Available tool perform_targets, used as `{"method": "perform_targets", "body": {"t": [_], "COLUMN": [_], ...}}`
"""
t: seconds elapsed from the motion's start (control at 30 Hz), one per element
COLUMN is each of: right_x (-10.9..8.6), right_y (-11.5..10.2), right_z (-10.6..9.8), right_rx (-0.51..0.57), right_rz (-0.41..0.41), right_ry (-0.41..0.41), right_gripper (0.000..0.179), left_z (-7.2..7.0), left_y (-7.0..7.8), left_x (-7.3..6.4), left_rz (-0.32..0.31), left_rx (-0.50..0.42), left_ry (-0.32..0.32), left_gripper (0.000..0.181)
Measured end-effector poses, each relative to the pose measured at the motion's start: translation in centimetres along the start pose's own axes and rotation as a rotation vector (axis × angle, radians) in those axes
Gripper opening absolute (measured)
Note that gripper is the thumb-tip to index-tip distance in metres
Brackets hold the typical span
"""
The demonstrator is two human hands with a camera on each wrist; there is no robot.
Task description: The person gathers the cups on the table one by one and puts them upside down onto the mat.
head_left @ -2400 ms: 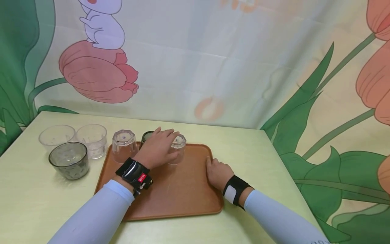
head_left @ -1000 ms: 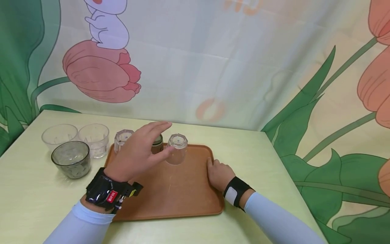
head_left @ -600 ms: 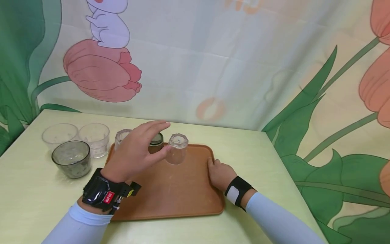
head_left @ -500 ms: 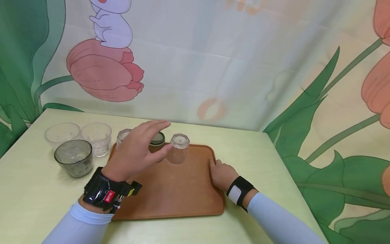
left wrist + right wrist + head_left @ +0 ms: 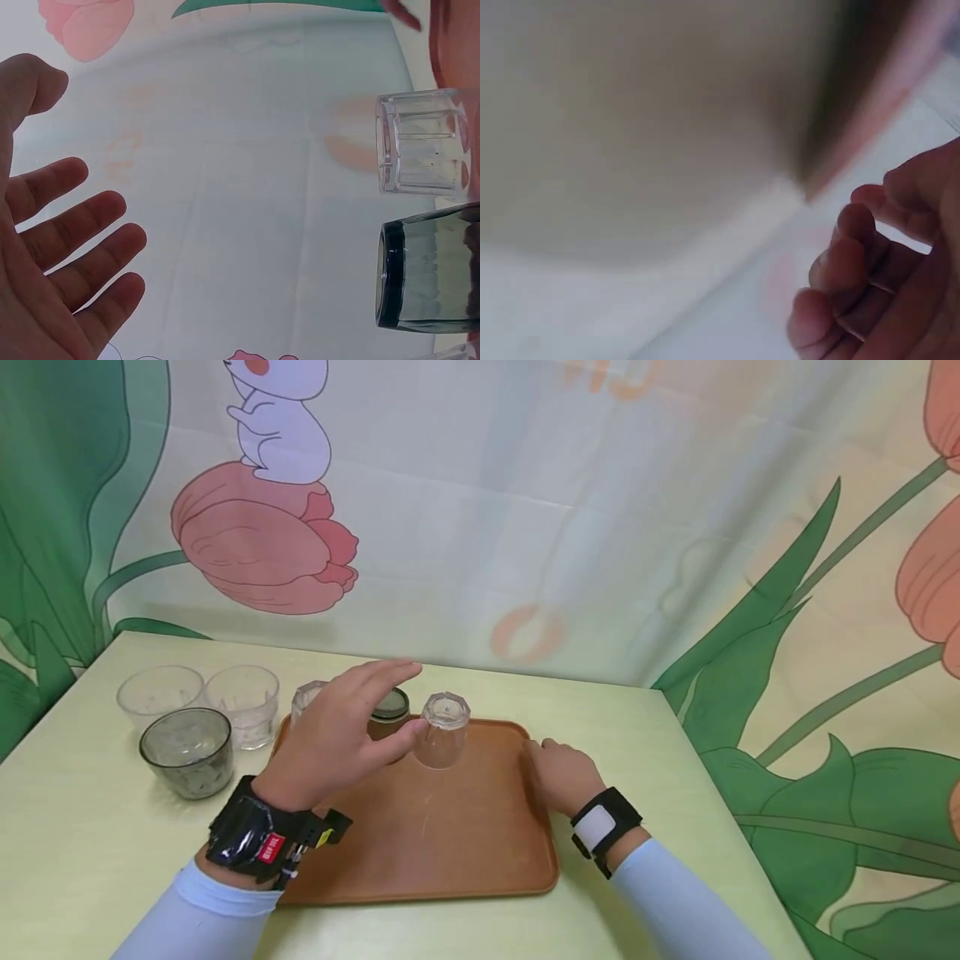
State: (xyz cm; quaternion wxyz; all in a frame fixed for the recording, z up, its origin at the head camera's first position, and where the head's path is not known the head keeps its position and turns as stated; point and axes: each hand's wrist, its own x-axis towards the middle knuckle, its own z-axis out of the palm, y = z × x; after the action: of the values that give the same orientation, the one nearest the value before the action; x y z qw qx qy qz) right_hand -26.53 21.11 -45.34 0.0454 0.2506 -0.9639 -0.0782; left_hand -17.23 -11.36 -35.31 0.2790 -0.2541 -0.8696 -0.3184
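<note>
My left hand (image 5: 330, 739) hovers over the left part of a brown tray (image 5: 450, 835), fingers spread and holding nothing. Just past its thumb, an upside-down clear faceted glass (image 5: 444, 735) stands on the tray. A dark green glass (image 5: 390, 706), also upside down, is partly behind the fingers; the left wrist view shows this green glass (image 5: 427, 270) beside the clear glass (image 5: 420, 142). Another clear glass (image 5: 303, 695) is mostly hidden by the left hand. My right hand (image 5: 566, 775) is at the tray's right edge, its fingers (image 5: 840, 266) loosely curled with nothing between them.
Left of the tray stand two clear glasses, one at the back (image 5: 159, 689) and one nearer the tray (image 5: 246, 710), plus a smoky grey glass bowl (image 5: 187, 752). A printed curtain (image 5: 450, 527) hangs behind the pale table (image 5: 622, 727).
My left hand has come away from the tops of the glasses, back and left, then stayed still. My right hand has loosened from the tray's edge and shifted slightly. The tray stays put.
</note>
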Motion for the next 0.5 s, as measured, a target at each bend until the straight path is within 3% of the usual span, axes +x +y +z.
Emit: {"method": "perform_targets", "body": {"t": [0.17, 0.33, 0.5], "right_x": [0.6, 0.1, -1.2], "right_y": [-1.0, -2.7, -5.0], "right_z": [-4.7, -10.1, -13.6], "right_rx": [0.181, 0.413, 0.614], "right_rz": [-0.017, -0.188, -0.36], "right_ry": [0.227, 0.556, 0.818], "right_gripper": [0.032, 0.038, 0.046], "left_z": [-0.1, -0.3, -0.3], "left_y": [0.1, 0.0, 0.0], "left_x": [0.1, 0.0, 0.0], "left_rz": [0.008, 0.007, 0.009], "left_rx": [0.006, -0.005, -0.008], "left_ry": [0.001, 0.014, 0.022], "left_gripper": [0.063, 0.062, 0.062]}}
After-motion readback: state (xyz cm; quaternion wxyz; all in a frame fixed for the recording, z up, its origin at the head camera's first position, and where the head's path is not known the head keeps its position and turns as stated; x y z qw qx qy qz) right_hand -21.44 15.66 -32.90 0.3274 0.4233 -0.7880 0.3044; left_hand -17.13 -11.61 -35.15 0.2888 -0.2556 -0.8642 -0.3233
